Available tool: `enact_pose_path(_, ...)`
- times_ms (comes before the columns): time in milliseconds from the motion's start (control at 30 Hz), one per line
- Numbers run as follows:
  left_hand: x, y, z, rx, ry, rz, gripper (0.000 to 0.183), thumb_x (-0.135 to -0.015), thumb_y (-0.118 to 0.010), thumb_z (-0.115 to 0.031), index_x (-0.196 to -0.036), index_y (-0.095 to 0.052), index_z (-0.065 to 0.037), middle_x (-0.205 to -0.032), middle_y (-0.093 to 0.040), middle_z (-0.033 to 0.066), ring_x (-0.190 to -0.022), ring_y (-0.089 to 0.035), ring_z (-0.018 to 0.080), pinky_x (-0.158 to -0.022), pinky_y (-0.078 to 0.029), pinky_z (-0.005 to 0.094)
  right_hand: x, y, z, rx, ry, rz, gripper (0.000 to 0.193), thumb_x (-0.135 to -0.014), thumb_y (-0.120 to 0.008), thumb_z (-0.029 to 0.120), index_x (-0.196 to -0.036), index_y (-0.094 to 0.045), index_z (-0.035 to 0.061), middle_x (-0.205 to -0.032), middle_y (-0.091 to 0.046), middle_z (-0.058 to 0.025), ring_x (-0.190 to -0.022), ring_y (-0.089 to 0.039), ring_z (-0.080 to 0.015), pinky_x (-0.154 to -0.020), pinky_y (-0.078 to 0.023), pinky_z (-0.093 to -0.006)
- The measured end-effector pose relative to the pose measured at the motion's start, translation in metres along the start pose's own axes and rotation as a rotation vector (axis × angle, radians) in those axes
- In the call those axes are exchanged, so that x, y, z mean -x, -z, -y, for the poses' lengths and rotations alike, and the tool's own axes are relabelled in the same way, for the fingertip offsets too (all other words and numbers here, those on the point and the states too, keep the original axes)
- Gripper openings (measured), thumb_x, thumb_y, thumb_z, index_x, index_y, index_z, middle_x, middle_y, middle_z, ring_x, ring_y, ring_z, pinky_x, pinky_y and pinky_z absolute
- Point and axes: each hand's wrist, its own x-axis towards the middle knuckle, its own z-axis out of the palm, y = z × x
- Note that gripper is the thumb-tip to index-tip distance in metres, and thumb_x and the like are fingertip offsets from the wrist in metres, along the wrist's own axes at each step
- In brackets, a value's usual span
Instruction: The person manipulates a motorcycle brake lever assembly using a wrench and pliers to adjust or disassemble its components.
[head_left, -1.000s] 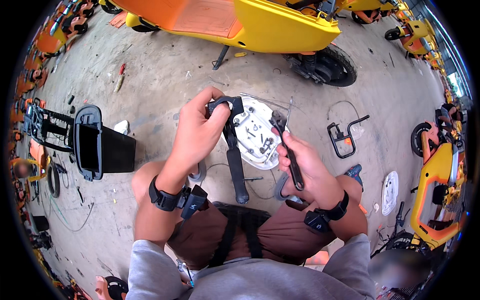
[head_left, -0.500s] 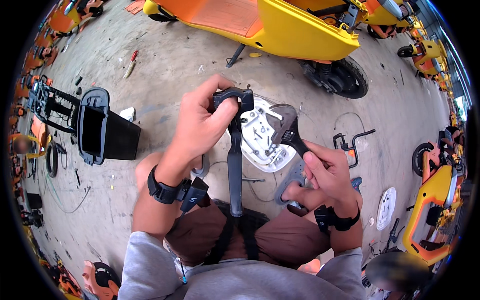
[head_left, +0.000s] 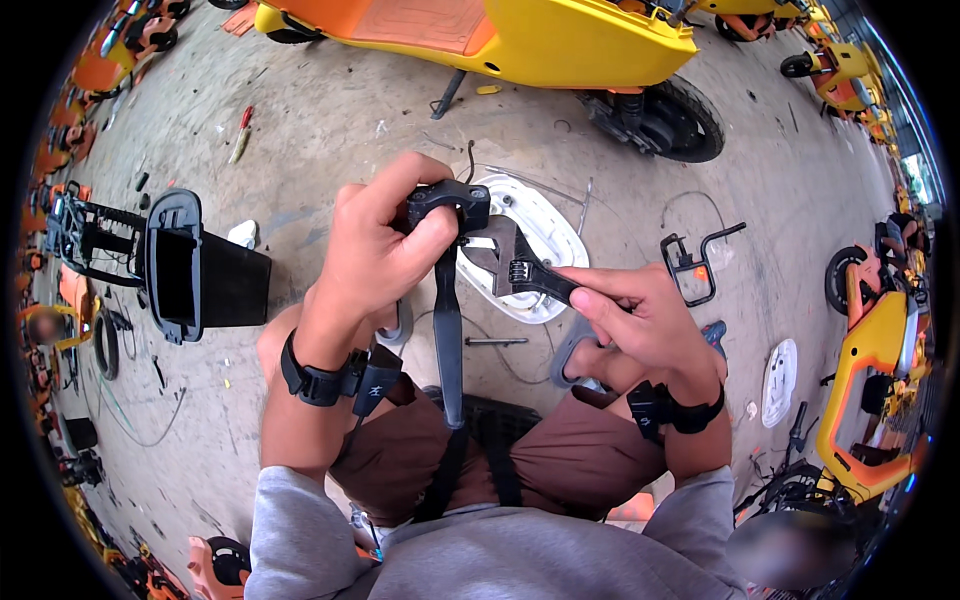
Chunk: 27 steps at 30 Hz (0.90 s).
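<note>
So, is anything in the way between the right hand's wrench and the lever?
Nothing visible. The right hand holds the wrench with its jaws close by the lever, which the left hand grips; whether jaws and lever touch is unclear. The white tray lies below.

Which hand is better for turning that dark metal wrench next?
Probably the right hand: it already has the dark metal wrench by its handle, while the left hand is busy holding the long black lever.

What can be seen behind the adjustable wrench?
Behind the adjustable wrench, held in the right hand, is the white oval tray, its right rim showing past the tool. The wrench head hides part of the tray's middle; anything there cannot be seen.
</note>
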Motion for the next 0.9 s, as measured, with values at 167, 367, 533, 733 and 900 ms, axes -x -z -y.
enact_pose_path(167, 0.002, -0.001, 0.000, -0.051, -0.018, 0.038, 0.014, -0.074, -0.058, -0.007, -0.086, -0.060, 0.000, -0.054, -0.048, 0.0051, -0.046, -0.045, 0.0077, -0.045, -0.038, 0.0242, -0.002, -0.002, -0.006, 0.098, 0.090, -0.023, 0.024, -0.089, -0.063, 0.010, -0.111, -0.068, 0.0049, -0.052, -0.051, -0.0033, -0.040, -0.040, -0.0045, -0.038, -0.033, -0.0249)
enact_pose_path(367, -0.001, 0.001, -0.002, 0.099, 0.187, 0.051, 0.014, -0.077, -0.056, -0.008, -0.087, -0.059, 0.001, -0.056, -0.048, 0.0018, -0.050, -0.043, 0.0048, -0.045, -0.035, 0.0230, -0.003, -0.006, -0.009, 0.254, 0.303, -0.135, 0.023, -0.085, -0.067, 0.013, -0.107, -0.070, 0.0057, -0.058, -0.057, -0.0116, -0.042, -0.048, -0.0138, -0.043, -0.037, -0.0267)
enact_pose_path(533, -0.002, 0.001, -0.002, 0.146, 0.220, 0.110, 0.012, -0.081, -0.051, -0.004, -0.088, -0.058, 0.002, -0.065, -0.049, -0.0030, -0.060, -0.040, 0.0021, -0.051, -0.032, 0.0208, -0.001, -0.006, -0.012, 0.459, 0.448, -0.213, 0.026, -0.082, -0.071, 0.016, -0.106, -0.070, 0.0084, -0.059, -0.059, -0.0091, -0.045, -0.051, -0.0187, -0.045, -0.038, -0.0304)
enact_pose_path(733, -0.004, 0.002, 0.002, 0.221, 0.341, 0.127, 0.012, -0.084, -0.054, -0.008, -0.089, -0.059, 0.002, -0.064, -0.052, -0.0021, -0.059, -0.044, 0.0027, -0.050, -0.036, 0.0215, 0.002, 0.001, -0.014, 0.914, 0.645, -0.195, 0.030, -0.077, -0.067, 0.007, -0.107, -0.069, 0.0058, -0.084, -0.066, -0.0056, -0.055, -0.053, -0.0169, -0.048, -0.035, -0.0299)
enact_pose_path(900, -0.007, 0.006, -0.004, 0.328, 0.426, 0.179, 0.012, -0.085, -0.053, -0.007, -0.087, -0.061, 0.002, -0.067, -0.054, -0.0036, -0.061, -0.046, 0.0025, -0.052, -0.038, 0.0211, 0.001, 0.000, -0.007, 0.696, 0.530, -0.150, 0.036, -0.076, -0.066, 0.008, -0.112, -0.068, 0.0085, -0.082, -0.059, -0.0051, -0.062, -0.052, -0.0190, -0.053, -0.036, -0.0314)
